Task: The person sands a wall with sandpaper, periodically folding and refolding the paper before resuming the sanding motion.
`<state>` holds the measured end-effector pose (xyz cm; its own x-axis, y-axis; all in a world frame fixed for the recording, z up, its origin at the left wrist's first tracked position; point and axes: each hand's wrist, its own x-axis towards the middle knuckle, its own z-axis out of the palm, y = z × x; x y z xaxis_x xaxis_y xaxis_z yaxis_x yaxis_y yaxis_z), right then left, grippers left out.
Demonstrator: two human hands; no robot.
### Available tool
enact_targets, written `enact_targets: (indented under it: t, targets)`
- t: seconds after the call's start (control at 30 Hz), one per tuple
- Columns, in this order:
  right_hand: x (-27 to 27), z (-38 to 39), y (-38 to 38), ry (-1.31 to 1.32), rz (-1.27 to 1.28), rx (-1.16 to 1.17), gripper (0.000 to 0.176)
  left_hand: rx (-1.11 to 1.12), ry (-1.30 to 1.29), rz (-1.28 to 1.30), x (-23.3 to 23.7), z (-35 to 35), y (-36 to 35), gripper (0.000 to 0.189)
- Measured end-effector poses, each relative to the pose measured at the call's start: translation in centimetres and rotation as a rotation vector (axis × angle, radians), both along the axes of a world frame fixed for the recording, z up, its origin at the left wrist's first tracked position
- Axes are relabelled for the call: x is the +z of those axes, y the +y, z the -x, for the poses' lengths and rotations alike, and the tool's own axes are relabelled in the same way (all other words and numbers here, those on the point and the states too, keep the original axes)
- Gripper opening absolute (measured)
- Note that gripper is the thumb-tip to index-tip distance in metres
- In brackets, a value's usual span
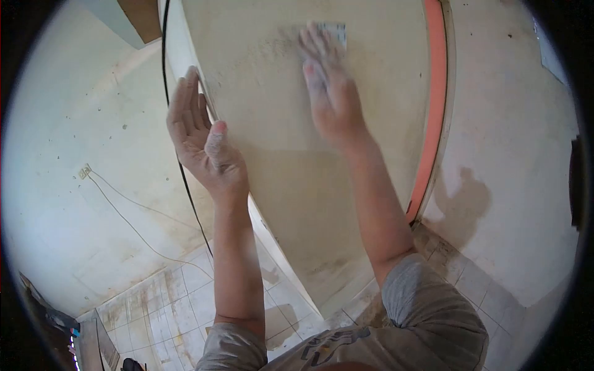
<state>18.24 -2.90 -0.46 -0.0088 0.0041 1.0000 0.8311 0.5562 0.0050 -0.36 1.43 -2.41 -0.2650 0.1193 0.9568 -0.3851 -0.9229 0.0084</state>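
Note:
A wide beige panel like a door stands before me, with dark smudges near its upper part. My left hand is at the panel's left edge, dusty, fingers pointing up and apart, with nothing visible in it. Against the panel's upper face lies my right hand, slightly blurred, fingers stretched over a pale sheet with printed marks. The sheet shows beyond the fingers, between hand and panel.
A black cable runs down behind my left hand. An orange frame strip borders the panel's right side. The left wall has a socket with thin wires. Stained tiles cover the floor.

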Motion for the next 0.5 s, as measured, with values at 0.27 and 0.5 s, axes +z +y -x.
enact_targets:
  t: [0.27,0.5]
  targets:
    - [-7.3,2.0,-1.0,0.06,0.053,-0.024,0.047,-0.123,-0.119,0.153,-0.2,-0.2,-0.4,0.102]
    - [-19.5,5.4,-1.7,0.15,0.201,-0.05,0.058,-0.126,-0.044,0.125,-0.4,-0.1,-0.7,0.098]
